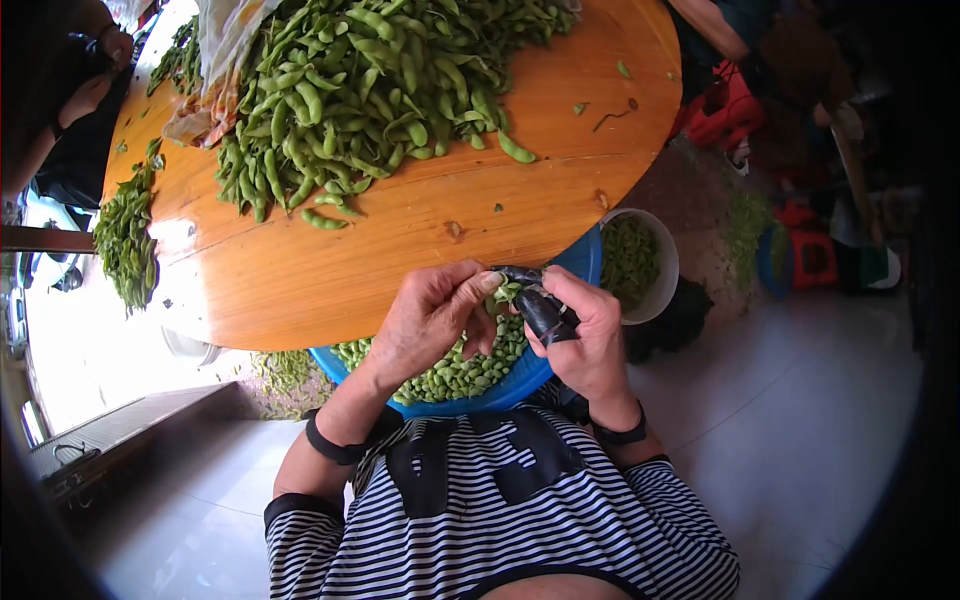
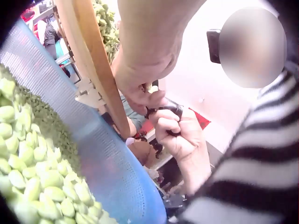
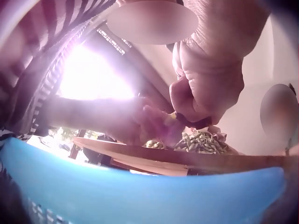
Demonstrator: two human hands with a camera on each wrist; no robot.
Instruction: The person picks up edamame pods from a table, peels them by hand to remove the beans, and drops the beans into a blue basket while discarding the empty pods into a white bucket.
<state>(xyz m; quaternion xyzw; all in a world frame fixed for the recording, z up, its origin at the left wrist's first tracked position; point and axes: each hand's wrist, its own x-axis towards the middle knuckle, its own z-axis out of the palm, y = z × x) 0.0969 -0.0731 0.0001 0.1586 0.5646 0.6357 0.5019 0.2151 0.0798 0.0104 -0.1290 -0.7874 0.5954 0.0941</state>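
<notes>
Over the blue basket (image 1: 540,375), my two hands meet at a green soybean pod (image 1: 507,292). My left hand (image 1: 425,318) pinches it between thumb and fingers. From the other side my right hand (image 1: 592,330) grips the same pod, with black covers (image 1: 546,316) on its thumb and finger. Most of the pod is hidden by the fingertips. Below lie many shelled green beans (image 1: 465,378), also large in the left wrist view. In the right wrist view the right hand (image 3: 210,79) hangs above the basket's rim (image 3: 140,186).
A large heap of pods (image 1: 350,100) covers much of the wooden table (image 1: 400,240), with a smaller pile (image 1: 128,240) at its left edge. A white bucket (image 1: 668,270) of green pieces stands right of the basket. Another person's hand (image 1: 85,98) shows at upper left.
</notes>
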